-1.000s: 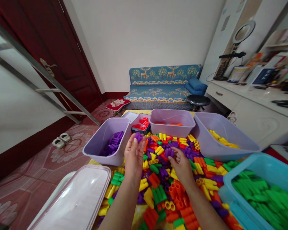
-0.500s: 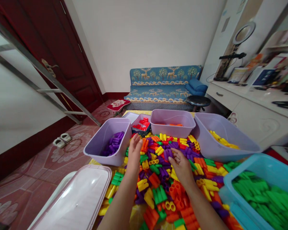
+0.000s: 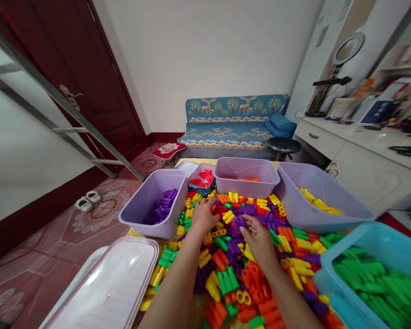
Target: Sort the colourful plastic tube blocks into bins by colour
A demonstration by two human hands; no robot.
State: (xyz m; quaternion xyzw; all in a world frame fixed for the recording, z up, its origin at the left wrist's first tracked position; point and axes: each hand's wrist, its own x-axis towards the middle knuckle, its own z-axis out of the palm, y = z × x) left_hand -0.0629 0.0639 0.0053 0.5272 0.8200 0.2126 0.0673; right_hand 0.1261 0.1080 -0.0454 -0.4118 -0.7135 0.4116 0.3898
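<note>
A thick layer of bullet-shaped plastic toy blocks in purple, yellow, orange, green and red covers the table. My right hand (image 3: 258, 237) pinches a purple block (image 3: 239, 223) between thumb and fingers, just over the pile. Farther left, my left hand (image 3: 204, 215) reaches down with curled fingers around an orange block (image 3: 213, 208), most of which they hide. Beyond that hand stands a small box (image 3: 202, 185) of red blocks. A lilac bin (image 3: 181, 219) of purple blocks is at its left.
Behind the pile is a lilac bin (image 3: 246, 186) with a few orange blocks; another lilac bin (image 3: 329, 219) holds yellow ones. Green blocks fill a turquoise bin (image 3: 339, 278) at right. A pale lid (image 3: 106, 283) lies front left. A sofa (image 3: 233, 123) stands by the wall.
My left hand has moved right and down onto the pile, its raised fingers now curled at the orange block. My right hand keeps the purple block almost in place.
</note>
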